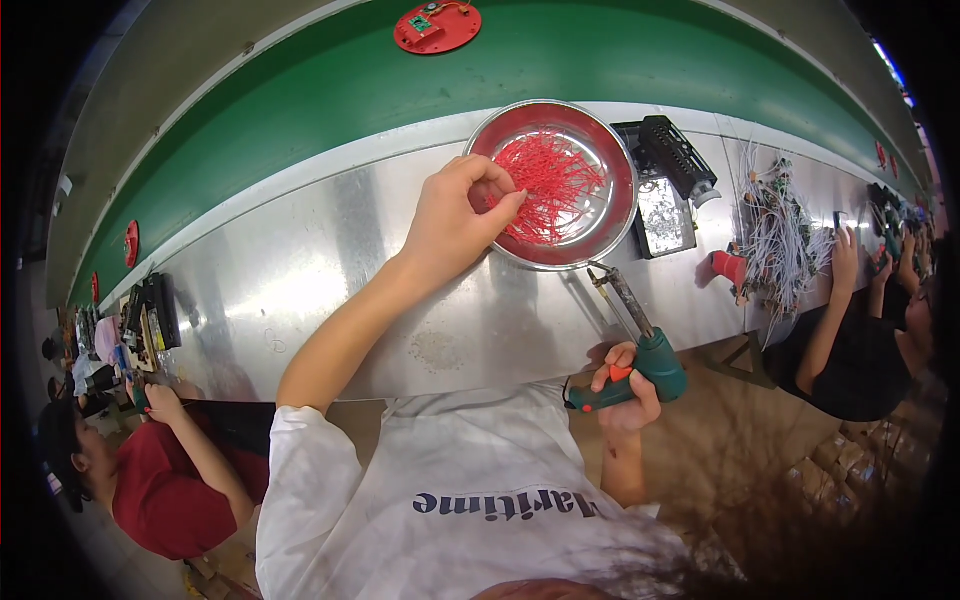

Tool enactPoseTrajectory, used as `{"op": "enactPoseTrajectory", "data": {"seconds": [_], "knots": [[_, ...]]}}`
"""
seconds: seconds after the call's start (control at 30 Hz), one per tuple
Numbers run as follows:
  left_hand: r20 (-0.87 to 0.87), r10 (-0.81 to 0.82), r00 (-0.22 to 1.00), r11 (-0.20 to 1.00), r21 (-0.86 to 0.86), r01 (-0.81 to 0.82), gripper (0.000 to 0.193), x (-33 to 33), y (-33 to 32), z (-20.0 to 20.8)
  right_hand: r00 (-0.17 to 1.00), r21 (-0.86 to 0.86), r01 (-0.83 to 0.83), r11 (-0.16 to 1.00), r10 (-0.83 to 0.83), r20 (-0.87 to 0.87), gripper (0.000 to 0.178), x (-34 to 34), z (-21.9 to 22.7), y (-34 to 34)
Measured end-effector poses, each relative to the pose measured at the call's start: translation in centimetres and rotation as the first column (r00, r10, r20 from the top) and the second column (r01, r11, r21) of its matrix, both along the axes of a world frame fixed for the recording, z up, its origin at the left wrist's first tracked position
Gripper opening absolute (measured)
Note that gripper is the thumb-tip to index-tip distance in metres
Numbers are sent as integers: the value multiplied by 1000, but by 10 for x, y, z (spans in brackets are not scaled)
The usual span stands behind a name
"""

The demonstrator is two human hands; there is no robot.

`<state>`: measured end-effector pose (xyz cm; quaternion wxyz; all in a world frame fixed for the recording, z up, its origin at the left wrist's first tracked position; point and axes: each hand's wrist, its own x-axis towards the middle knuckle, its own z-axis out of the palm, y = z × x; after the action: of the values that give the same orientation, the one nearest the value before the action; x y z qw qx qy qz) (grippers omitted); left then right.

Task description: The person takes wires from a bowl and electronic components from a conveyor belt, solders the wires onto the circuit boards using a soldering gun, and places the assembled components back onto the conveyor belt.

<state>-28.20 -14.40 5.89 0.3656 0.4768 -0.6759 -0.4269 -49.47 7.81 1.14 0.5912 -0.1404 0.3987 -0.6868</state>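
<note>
My left hand [455, 222] reaches over the left rim of a round metal bowl [618, 205]. Thumb and forefinger are pinched together; anything between them is too small to make out. Inside the bowl lies a loose heap of thin red wires [555, 180], right beside those fingertips. Close to my body, at the table's front edge, my right hand [632, 395] is wrapped around a green soldering gun [657, 362] with an orange trigger. Its long metal tip points up and leftward, ending just below the bowl's lower rim.
Right of the bowl stand a black soldering stand [678, 158] and a tray [665, 225] holding bits of solder. Beyond them is a bundle of white wires [780, 235]. A red round part with a circuit board [437, 28] rests on the green surface. Co-workers sit on both sides.
</note>
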Motion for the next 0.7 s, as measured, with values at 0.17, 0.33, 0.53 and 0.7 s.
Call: {"op": "enactPoseTrajectory", "data": {"seconds": [0.17,0.33,0.53,0.7], "knots": [[-33,-14,999,999,52,16,11,3,1,5,999,-32,18,999,-19,-31,36,2,-1,-2],[-81,-5,997,1000,5,5,11,4,0,2,1000,-37,9,999,-10,-24,37,3,0,-2],[-109,12,994,1000,-1,-12,10,4,-1,5,1000,-28,25,999,-25,-14,41,4,2,-3],[-58,-10,998,1000,-26,8,11,7,2,5,999,1,11,1000,-11,-30,26,2,3,-3]]}}
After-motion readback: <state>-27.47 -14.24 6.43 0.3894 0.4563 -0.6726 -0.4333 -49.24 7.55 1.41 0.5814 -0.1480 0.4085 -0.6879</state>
